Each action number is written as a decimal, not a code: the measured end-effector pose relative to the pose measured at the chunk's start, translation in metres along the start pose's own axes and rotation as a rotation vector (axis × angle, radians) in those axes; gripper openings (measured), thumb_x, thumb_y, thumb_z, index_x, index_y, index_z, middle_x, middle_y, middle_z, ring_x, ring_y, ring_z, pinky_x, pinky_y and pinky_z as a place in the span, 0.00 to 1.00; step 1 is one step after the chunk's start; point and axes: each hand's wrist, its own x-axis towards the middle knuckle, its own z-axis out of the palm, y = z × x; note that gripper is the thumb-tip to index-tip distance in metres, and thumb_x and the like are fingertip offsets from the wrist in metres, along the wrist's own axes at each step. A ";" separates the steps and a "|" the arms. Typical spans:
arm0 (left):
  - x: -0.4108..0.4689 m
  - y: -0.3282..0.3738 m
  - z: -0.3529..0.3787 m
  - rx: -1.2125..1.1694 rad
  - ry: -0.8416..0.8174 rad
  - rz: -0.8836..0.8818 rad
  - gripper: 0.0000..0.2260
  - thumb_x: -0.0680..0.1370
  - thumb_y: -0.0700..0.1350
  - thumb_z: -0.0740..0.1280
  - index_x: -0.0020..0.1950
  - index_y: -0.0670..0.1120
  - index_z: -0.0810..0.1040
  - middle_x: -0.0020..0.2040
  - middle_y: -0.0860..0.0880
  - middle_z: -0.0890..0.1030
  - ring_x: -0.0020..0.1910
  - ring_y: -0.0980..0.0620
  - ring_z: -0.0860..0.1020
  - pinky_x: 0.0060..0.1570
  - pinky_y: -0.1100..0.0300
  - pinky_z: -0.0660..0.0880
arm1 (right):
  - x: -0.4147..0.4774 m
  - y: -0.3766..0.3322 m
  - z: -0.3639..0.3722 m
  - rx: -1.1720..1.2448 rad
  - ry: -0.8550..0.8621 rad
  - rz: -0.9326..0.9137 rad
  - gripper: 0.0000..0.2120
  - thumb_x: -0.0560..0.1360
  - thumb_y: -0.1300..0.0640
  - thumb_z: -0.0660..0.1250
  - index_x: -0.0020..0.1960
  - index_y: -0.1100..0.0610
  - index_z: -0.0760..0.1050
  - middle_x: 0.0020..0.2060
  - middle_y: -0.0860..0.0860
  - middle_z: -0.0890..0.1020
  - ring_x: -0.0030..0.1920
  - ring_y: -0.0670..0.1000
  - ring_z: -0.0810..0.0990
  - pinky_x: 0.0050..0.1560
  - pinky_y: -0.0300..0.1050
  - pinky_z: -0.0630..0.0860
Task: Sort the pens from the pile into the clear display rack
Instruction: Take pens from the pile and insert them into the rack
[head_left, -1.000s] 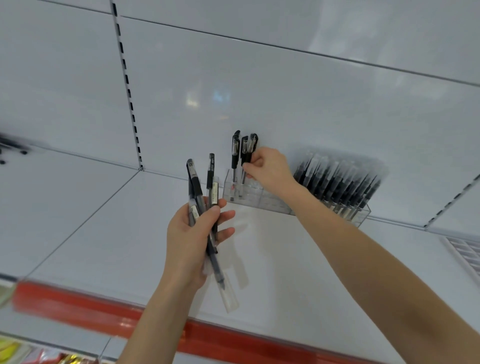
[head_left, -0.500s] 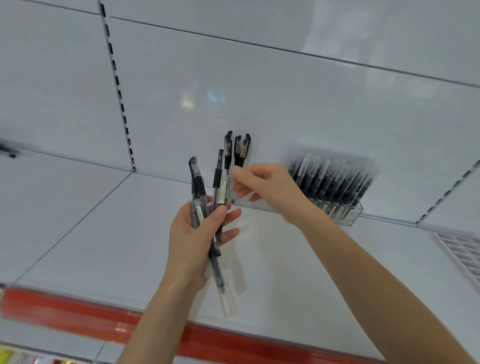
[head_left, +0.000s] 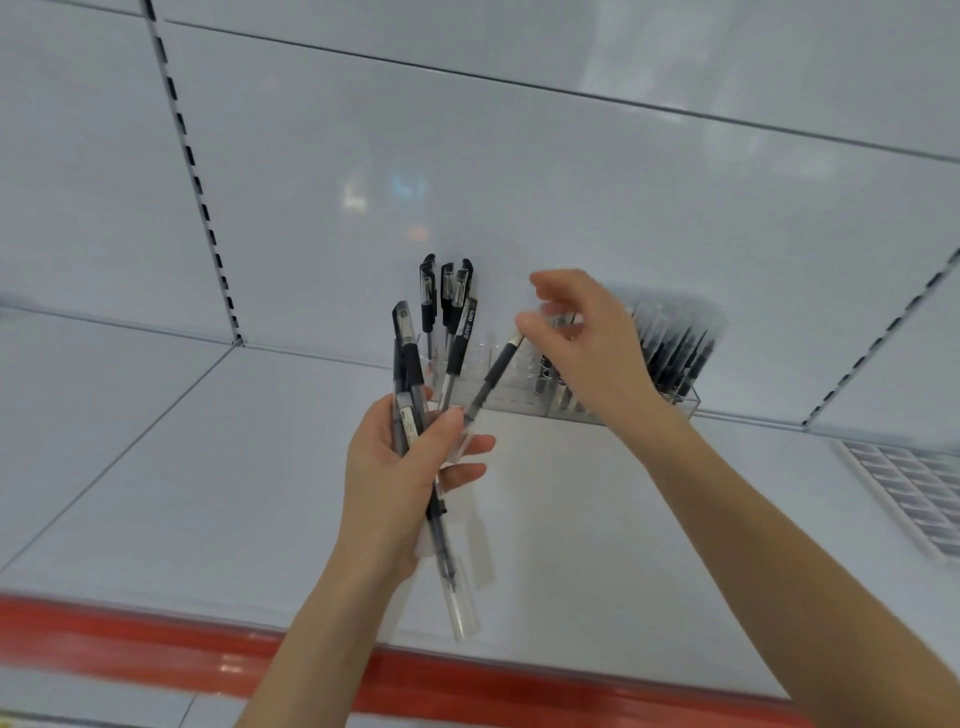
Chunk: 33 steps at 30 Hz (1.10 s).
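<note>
Head view — clear rack holds black-capped pens, seemingly upright.

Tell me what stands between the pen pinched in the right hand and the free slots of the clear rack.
Nothing visible. The right hand pinches the pen just in front of the rack's bare middle slots; upright pens stand to their left. Its tip lies under the left hand's thumb.

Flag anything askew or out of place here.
Nothing broken or spilled. The held pens in the left hand splay unevenly, one hanging below the palm. The clear rack is packed at its right end; few upright pens stand at its left.
</note>
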 end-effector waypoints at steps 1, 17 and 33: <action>0.000 0.000 0.000 0.008 0.009 0.004 0.06 0.74 0.37 0.67 0.47 0.47 0.73 0.41 0.45 0.80 0.32 0.51 0.83 0.28 0.63 0.77 | -0.004 0.002 0.000 -0.091 0.024 -0.193 0.10 0.74 0.58 0.66 0.55 0.57 0.77 0.49 0.49 0.79 0.49 0.45 0.76 0.51 0.39 0.73; 0.005 -0.002 -0.002 -0.009 0.041 -0.061 0.03 0.77 0.41 0.64 0.49 0.43 0.74 0.39 0.45 0.83 0.29 0.54 0.80 0.25 0.65 0.75 | 0.015 0.014 -0.027 0.054 0.025 0.058 0.16 0.73 0.61 0.67 0.58 0.52 0.67 0.40 0.43 0.75 0.38 0.40 0.77 0.36 0.27 0.73; 0.007 -0.006 -0.002 -0.016 0.071 -0.086 0.02 0.77 0.40 0.64 0.49 0.44 0.74 0.40 0.44 0.82 0.29 0.55 0.81 0.25 0.65 0.75 | 0.029 0.019 -0.027 -0.219 -0.031 -0.027 0.22 0.77 0.61 0.59 0.69 0.49 0.63 0.47 0.54 0.76 0.44 0.55 0.79 0.50 0.48 0.78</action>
